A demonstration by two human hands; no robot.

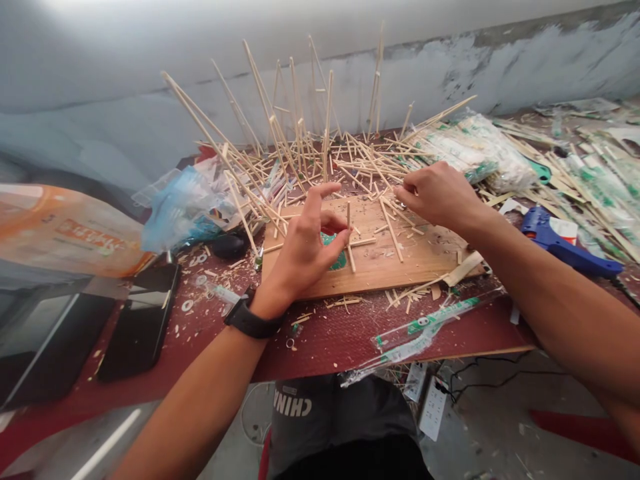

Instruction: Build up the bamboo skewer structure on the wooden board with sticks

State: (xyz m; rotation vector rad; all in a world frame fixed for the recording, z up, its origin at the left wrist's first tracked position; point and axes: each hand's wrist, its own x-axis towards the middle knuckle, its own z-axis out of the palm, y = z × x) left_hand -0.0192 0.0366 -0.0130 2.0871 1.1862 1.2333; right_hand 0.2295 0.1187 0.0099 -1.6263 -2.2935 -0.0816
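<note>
My left hand point(317, 243), with a black watch on its wrist, is over the wooden board point(320, 287). Its thumb and a finger close on a short wooden stick point(351, 257), which stands out past the thumb tip. A second stick point(367, 241) lies crosswise by it, and a green patch point(337, 260) shows under the fingers. My right hand point(437, 197) is curled closed above the board's far right part, close to loose sticks point(391, 230). Whatever its fingers hold is hidden.
Behind the board, joined sticks point(327, 127) rise from a heap of cut pieces. A blue glue gun point(565, 243) lies at right, beside plastic-wrapped bundles point(480, 150). A black phone point(143, 320) is at left. Torn chopstick wrappers point(425, 327) lie near the front edge.
</note>
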